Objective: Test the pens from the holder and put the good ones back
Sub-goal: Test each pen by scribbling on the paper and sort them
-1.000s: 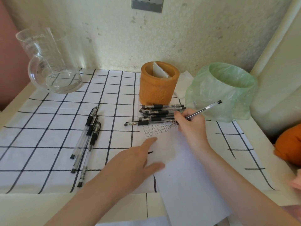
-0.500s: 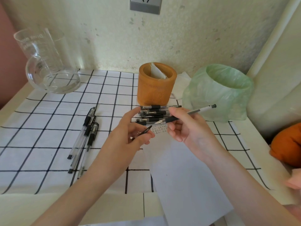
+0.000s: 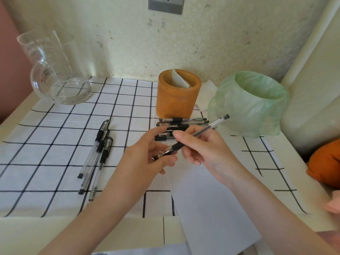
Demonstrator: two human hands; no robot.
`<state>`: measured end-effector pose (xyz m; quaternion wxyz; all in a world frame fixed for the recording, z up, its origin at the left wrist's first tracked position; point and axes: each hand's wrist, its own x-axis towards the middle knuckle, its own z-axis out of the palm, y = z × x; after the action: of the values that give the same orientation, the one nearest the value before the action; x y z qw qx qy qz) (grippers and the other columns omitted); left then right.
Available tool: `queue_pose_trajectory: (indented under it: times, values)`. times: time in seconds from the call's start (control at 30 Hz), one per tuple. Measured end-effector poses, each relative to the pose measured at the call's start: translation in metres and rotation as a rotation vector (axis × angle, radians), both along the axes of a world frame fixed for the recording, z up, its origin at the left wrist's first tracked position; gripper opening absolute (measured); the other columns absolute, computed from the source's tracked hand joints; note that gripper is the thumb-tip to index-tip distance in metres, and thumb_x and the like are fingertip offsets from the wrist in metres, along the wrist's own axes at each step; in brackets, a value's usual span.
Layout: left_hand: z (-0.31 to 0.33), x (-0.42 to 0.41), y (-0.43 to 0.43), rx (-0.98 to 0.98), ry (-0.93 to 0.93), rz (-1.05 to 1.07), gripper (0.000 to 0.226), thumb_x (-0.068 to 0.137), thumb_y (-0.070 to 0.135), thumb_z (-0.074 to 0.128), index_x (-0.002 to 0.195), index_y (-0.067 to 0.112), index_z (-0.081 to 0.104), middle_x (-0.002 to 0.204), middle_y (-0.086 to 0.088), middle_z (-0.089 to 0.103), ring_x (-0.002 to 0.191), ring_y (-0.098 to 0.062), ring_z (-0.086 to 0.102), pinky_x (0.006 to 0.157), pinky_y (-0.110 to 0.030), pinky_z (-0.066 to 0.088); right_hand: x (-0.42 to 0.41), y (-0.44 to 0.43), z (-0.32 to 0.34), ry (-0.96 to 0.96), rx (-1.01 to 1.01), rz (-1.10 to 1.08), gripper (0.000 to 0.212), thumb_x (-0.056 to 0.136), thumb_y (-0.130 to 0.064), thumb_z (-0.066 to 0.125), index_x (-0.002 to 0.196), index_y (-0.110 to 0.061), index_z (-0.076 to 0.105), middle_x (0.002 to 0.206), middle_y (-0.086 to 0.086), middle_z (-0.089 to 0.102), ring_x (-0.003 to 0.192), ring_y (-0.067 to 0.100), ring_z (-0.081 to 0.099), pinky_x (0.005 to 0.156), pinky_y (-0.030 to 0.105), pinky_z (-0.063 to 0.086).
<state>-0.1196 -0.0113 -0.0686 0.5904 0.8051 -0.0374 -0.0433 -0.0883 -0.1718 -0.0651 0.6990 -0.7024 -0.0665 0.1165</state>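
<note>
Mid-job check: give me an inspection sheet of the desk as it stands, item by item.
Surface: checked tablecloth, with a white paper sheet lying on it below the hands.
Job's things: wooden holder upright, only a folded white slip visible inside; pile of pens lying just in front of it; three pens lying apart to the left; held pen raised above the paper.
Clutter: glass jug back left; green-bagged bin right of the holder; orange object at the right edge.
Hands: right hand grips the held pen's barrel; left hand pinches its tip end.
Cables: nothing seen.
Surroundings: wall socket above.
</note>
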Motion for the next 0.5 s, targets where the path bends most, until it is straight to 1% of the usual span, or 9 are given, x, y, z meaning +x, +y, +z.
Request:
queue_pose_trajectory:
  times: [0.07,0.1,0.13,0.2,0.23,0.3,0.37,0.43,0.5]
  values:
    - [0.0008,-0.0002,0.0014,0.057,-0.031,0.045,0.023,0.078,0.018,0.071,0.097,0.026,0.06,0.076,0.005,0.067,0.057,-0.002,0.064,0.052,-0.011,0.048,0.0002,-0.0014,0.0024,-0.007,0.007,0.006,0.022,0.077,-0.027,0.069,0.058,-0.021,0.06,0.046,0.003,0.046,0.038,0.013,0.036,0.039,0.019,0.028]
    - [0.0004,0.0,0.0025,0.116,-0.05,0.057,0.013,0.078,0.022,0.071,0.087,0.024,0.062,0.068,0.005,0.067,0.051,-0.001,0.06,0.049,-0.01,0.044,0.0003,-0.0018,0.0026,-0.006,0.026,0.007,0.02,0.077,-0.025,0.069,0.06,-0.019,0.061,0.046,0.002,0.046,0.039,0.013,0.037,0.039,0.019,0.029]
    - [-0.0007,0.0002,0.0035,0.166,-0.07,0.063,0.008,0.078,0.027,0.07,0.08,0.025,0.063,0.062,0.007,0.066,0.047,-0.001,0.058,0.049,-0.009,0.042,0.0004,-0.0016,0.0023,0.0,0.053,0.009,0.018,0.078,-0.023,0.069,0.063,-0.015,0.062,0.047,0.002,0.047,0.04,0.013,0.039,0.039,0.019,0.03]
    - [-0.0006,-0.0004,0.0039,0.201,-0.085,0.053,0.007,0.077,0.034,0.068,0.077,0.027,0.064,0.058,0.01,0.064,0.051,-0.001,0.056,0.052,-0.009,0.04,0.0013,-0.0011,0.0003,0.03,0.108,0.005,0.017,0.08,-0.023,0.066,0.073,-0.008,0.065,0.05,0.002,0.051,0.043,0.014,0.044,0.04,0.019,0.033]
    - [0.0011,-0.0006,0.0029,0.188,-0.084,0.042,0.009,0.08,0.035,0.065,0.076,0.027,0.064,0.056,0.011,0.062,0.052,-0.001,0.054,0.052,-0.009,0.039,0.0021,-0.0016,-0.0007,0.052,0.134,-0.007,0.02,0.082,-0.025,0.064,0.078,-0.005,0.067,0.053,0.003,0.054,0.045,0.014,0.047,0.041,0.018,0.035]
    - [0.001,-0.0008,0.001,0.151,-0.059,0.012,0.02,0.089,0.034,0.054,0.072,0.024,0.06,0.049,0.017,0.053,0.047,0.0,0.046,0.049,-0.009,0.034,0.0043,-0.0036,-0.0019,0.08,0.169,-0.037,0.025,0.083,-0.027,0.06,0.083,-0.004,0.069,0.056,0.003,0.057,0.048,0.013,0.051,0.043,0.018,0.037]
    - [-0.0021,0.0007,0.0014,0.101,-0.018,-0.007,0.029,0.094,0.029,0.044,0.07,0.02,0.059,0.047,0.014,0.048,0.044,-0.002,0.04,0.048,-0.011,0.032,0.0051,-0.0049,-0.0025,0.071,0.163,-0.043,0.027,0.082,-0.027,0.06,0.087,-0.002,0.068,0.057,0.003,0.059,0.05,0.013,0.053,0.044,0.018,0.039]
    - [-0.0046,0.0035,0.0043,0.043,0.017,-0.014,0.025,0.093,0.023,0.047,0.078,0.02,0.066,0.054,0.012,0.051,0.044,-0.003,0.039,0.048,-0.011,0.032,0.0046,-0.0046,-0.004,0.042,0.124,-0.035,0.033,0.079,-0.027,0.062,0.092,0.003,0.065,0.059,0.004,0.06,0.051,0.014,0.054,0.044,0.018,0.038]
    - [-0.0066,0.0051,0.0077,0.031,0.022,-0.009,0.022,0.092,0.019,0.05,0.082,0.022,0.07,0.057,0.011,0.055,0.044,-0.003,0.039,0.046,-0.011,0.032,0.0036,-0.0034,-0.0059,0.017,0.082,-0.026,0.036,0.077,-0.028,0.063,0.093,0.005,0.063,0.06,0.005,0.061,0.052,0.014,0.054,0.044,0.019,0.037]
